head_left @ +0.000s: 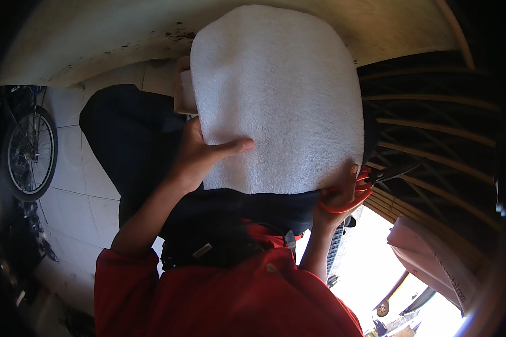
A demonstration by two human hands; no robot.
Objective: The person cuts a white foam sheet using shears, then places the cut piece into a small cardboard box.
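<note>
A large white foam sheet (275, 95) with rounded corners fills the middle of the view. My left hand (199, 157) grips its lower left edge, thumb lying across the front. At the sheet's lower right corner, my right hand (337, 196) is closed on orange-handled scissors (357, 194), whose dark blades point right beyond the sheet's edge. Behind the sheet, part of a tan cardboard piece (181, 90) shows. My legs in dark trousers (135, 135) lie under the sheet, and a red sleeve and shirt (208, 292) fill the bottom.
A bicycle wheel (31, 151) stands at the left on a white tiled floor (78, 191). A stained cream wall (95, 39) runs along the top. Curved wooden slats (433, 140) fill the right side. A pale wrapped bundle (433, 253) lies at the lower right by bright daylight.
</note>
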